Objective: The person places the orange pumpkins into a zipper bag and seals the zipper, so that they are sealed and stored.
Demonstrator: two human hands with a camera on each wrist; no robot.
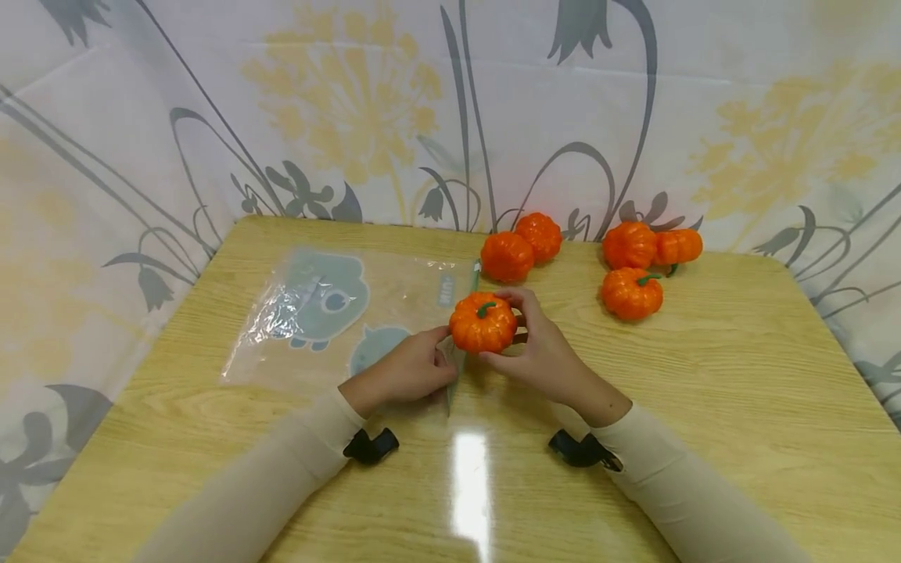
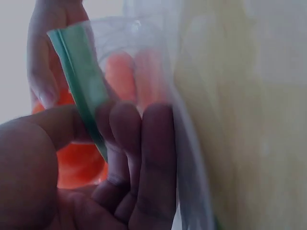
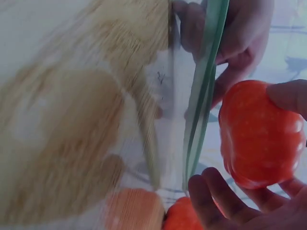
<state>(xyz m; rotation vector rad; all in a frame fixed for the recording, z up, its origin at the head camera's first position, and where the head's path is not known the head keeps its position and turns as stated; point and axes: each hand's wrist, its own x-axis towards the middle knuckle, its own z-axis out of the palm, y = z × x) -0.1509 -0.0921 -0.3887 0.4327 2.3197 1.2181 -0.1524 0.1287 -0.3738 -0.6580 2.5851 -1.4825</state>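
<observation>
My right hand (image 1: 545, 352) grips a small orange toy pumpkin (image 1: 473, 328) with a green stem, thumb on the near side and fingers behind. In the right wrist view this pumpkin (image 3: 261, 136) is just beside the bag's green zip edge (image 3: 199, 108). A clear zip bag (image 1: 404, 277) with pale blue cartoon figures lies flat on the left of the table, its zip edge raised. My left hand (image 1: 418, 366) holds that edge, fingers curled round the film; the left wrist view shows the green strip (image 2: 79, 72) running behind the index finger.
Two more pumpkins (image 1: 507, 256) sit behind the right hand, beyond the bag's corner. Three others (image 1: 631, 294) are grouped at the back right. A wooden table (image 1: 704, 375) ends at a floral-patterned cloth backdrop (image 1: 394, 156).
</observation>
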